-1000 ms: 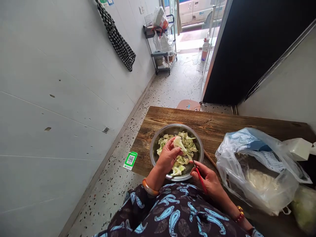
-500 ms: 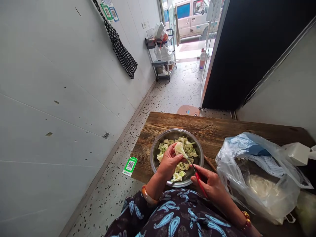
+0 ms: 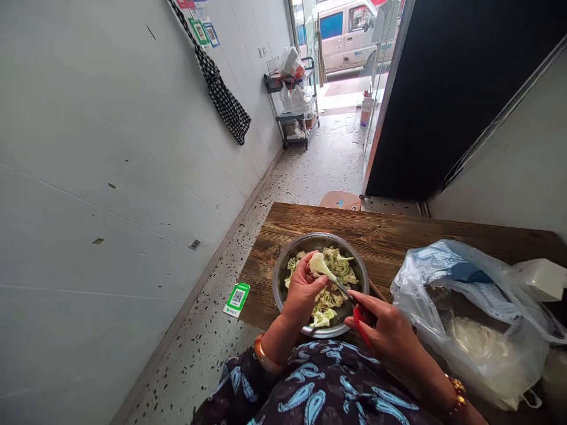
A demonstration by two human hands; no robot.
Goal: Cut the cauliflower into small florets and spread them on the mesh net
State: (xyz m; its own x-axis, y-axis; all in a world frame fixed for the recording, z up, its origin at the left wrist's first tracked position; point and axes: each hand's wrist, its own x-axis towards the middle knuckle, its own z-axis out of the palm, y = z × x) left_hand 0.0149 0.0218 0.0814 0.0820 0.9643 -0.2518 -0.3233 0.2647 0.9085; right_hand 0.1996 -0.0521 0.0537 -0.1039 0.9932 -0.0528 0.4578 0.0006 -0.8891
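A round metal bowl (image 3: 283, 268) with several cut cauliflower pieces sits near the wooden table's (image 3: 390, 230) front left corner. My left hand (image 3: 302, 293) holds a white cauliflower floret (image 3: 318, 264) over the bowl. My right hand (image 3: 386, 333) grips red-handled scissors (image 3: 354, 307) whose blades reach to the floret's stem.
A crumpled clear plastic bag (image 3: 469, 313) lies on the table to the right, with a white box (image 3: 544, 278) behind it. A pink stool (image 3: 340, 200) stands beyond the table. A grey shelf cart (image 3: 293, 97) and a checked cloth (image 3: 224, 97) are along the left wall.
My right hand has brought the scissors up from the bowl's edge to the floret's stem. My left hand has kept hold of the floret over the bowl.
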